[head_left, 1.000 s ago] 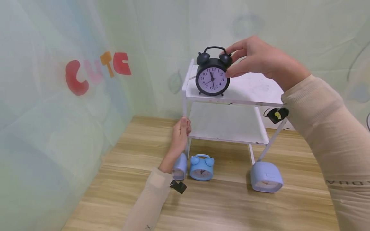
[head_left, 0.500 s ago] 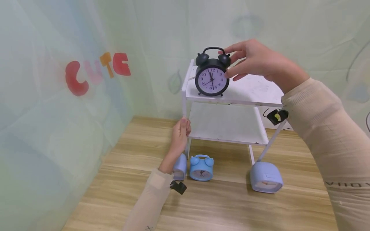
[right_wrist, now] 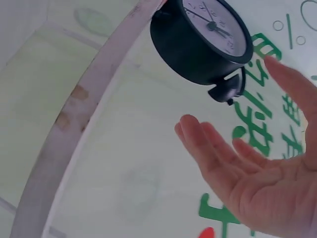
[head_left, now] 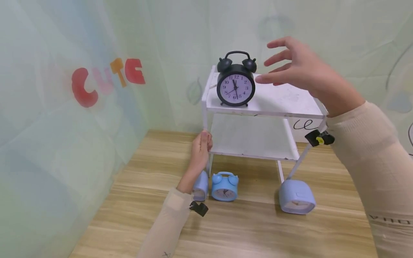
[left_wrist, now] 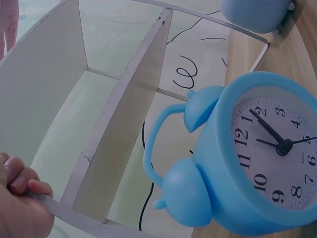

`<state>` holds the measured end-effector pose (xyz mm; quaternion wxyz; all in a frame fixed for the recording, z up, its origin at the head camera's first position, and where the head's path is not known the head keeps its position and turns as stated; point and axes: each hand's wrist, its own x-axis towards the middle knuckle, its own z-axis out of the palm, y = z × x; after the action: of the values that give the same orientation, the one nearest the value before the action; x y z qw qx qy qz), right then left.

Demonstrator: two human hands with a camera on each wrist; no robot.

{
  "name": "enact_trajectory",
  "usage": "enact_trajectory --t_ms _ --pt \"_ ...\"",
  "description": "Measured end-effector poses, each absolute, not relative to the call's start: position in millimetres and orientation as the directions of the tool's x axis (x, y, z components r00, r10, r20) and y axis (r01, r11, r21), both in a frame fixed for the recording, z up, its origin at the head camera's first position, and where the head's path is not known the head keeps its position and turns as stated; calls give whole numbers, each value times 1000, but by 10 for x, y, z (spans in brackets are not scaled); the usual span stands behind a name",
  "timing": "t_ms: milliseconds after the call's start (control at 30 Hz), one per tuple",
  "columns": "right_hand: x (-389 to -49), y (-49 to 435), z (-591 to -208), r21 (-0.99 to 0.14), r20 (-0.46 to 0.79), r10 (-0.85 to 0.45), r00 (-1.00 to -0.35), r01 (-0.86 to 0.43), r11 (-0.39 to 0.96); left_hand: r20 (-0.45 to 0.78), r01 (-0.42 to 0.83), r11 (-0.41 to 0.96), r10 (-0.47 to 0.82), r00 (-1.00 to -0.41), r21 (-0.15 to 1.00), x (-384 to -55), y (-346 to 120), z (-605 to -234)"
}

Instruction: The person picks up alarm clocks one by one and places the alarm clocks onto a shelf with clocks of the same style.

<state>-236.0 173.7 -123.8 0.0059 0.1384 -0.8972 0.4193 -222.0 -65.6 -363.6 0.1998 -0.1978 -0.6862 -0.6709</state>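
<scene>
A black twin-bell alarm clock (head_left: pixel 236 87) stands upright at the left end of the white shelf's (head_left: pixel 284 102) top board, its face turned to me. Just right of it my right hand (head_left: pixel 300 66) hovers with fingers spread and nothing in them; the right wrist view also shows a gap between these fingers and the clock. My left hand (head_left: pixel 200 148) grips the shelf's left front post, fingers curled round it. Below, a light blue twin-bell clock (head_left: pixel 224 187) stands on the wooden table, large in the left wrist view.
A lavender square clock (head_left: pixel 297 197) stands by the shelf's right front leg. Another lavender clock (head_left: pixel 200 186) is partly hidden behind my left forearm. Fabric backdrops with coloured letters (head_left: pixel 85 87) rise at the left and behind the wooden table (head_left: pixel 258 233).
My right hand has let go of the black clock and drawn away to the right, its fingers opening. The clock stays on the top board. My left hand keeps its grip on the post.
</scene>
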Motion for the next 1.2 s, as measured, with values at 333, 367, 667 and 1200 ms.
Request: enact_trajectory --t_ms 333,367,667,1200 --pt "-1805 1970 -1475 -682 349 -222 -911 -409 606 562 562 9 -5 -827 827 -2217 -697 -3608" --pt "-1759 1986 -1514 -679 361 -236 -902 -428 597 561 561 8 -8 -828 828 -2216 -701 -3605" --pt "-1403 2116 -2136 -624 398 -394 -829 -559 546 533 533 15 -15 -846 846 -2229 -687 -3638" --pt "-1190 1908 -3861 -811 204 -436 -877 -401 426 553 552 19 -9 -833 833 -2391 -684 -3885"
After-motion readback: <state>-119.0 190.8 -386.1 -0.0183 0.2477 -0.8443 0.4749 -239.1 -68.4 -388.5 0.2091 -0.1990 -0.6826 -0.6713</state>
